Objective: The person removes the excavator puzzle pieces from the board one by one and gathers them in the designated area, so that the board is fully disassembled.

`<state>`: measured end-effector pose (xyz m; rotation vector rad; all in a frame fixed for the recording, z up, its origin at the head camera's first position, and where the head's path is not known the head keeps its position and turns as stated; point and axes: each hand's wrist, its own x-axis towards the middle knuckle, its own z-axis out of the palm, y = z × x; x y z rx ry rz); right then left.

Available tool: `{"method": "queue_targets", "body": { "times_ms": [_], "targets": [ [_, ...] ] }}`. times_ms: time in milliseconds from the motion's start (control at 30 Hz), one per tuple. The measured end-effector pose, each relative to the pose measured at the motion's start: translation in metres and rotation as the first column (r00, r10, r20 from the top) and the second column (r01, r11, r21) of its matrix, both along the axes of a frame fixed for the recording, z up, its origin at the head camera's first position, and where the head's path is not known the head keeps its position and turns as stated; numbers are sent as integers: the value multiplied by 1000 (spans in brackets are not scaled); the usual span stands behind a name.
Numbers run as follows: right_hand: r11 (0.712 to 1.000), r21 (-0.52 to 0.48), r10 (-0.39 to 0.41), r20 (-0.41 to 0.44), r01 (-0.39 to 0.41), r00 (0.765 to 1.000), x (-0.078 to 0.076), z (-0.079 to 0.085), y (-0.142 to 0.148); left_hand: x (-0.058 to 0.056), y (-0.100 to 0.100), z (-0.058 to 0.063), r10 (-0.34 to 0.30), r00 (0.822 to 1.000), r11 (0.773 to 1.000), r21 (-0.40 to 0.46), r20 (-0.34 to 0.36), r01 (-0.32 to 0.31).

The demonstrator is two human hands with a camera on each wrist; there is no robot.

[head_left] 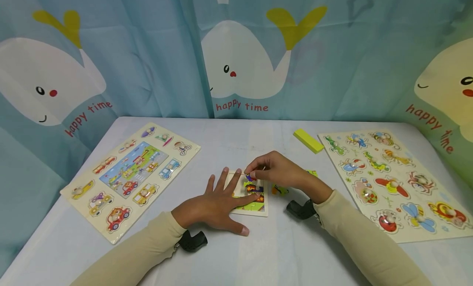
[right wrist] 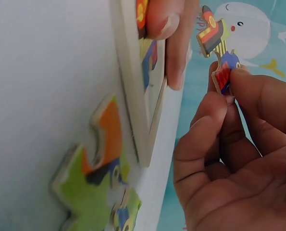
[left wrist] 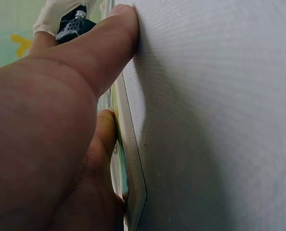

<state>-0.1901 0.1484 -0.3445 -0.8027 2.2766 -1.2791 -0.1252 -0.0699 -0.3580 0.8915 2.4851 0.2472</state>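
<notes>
My left hand [head_left: 218,206] lies spread on a small wooden jigsaw tray [head_left: 266,210], its fingers straight across the surface. Colourful pieces fill part of the tray's right and lower area. In the left wrist view, the tray's edge [left wrist: 133,159] runs beside the fingers. My right hand [head_left: 278,171] pinches a jigsaw piece [right wrist: 223,67] between thumb and fingertips, over the tray's upper part. That piece has red, blue and yellow printing. Loose jigsaw pieces [right wrist: 92,178] lie on the cloth just right of the tray, partly under the right hand in the head view.
A vehicle peg puzzle board [head_left: 148,200] lies at the left. An insect peg puzzle board [head_left: 397,204] lies at the right. Near its far corner rests a yellow-green block [head_left: 308,140]. A whale-print curtain [head_left: 166,52] hangs behind the white-covered table [head_left: 288,253].
</notes>
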Motion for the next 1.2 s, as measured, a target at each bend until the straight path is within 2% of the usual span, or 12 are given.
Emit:
{"method": "queue_targets", "body": {
  "times_ms": [300, 933, 1200],
  "targets": [
    [999, 43, 8, -16, -7, 1000, -2, -3, 13, 0, 0, 0, 0, 1000, 1000, -1, -11, 0],
    [990, 128, -51, -7, 51, 999, 0, -3, 48, 0, 0, -1, 11, 1000, 1000, 12, -5, -11],
    [990, 135, -29, -17, 31, 999, 2, -1, 61, 0, 1, -2, 22, 1000, 1000, 2, -15, -22]
  ]
}}
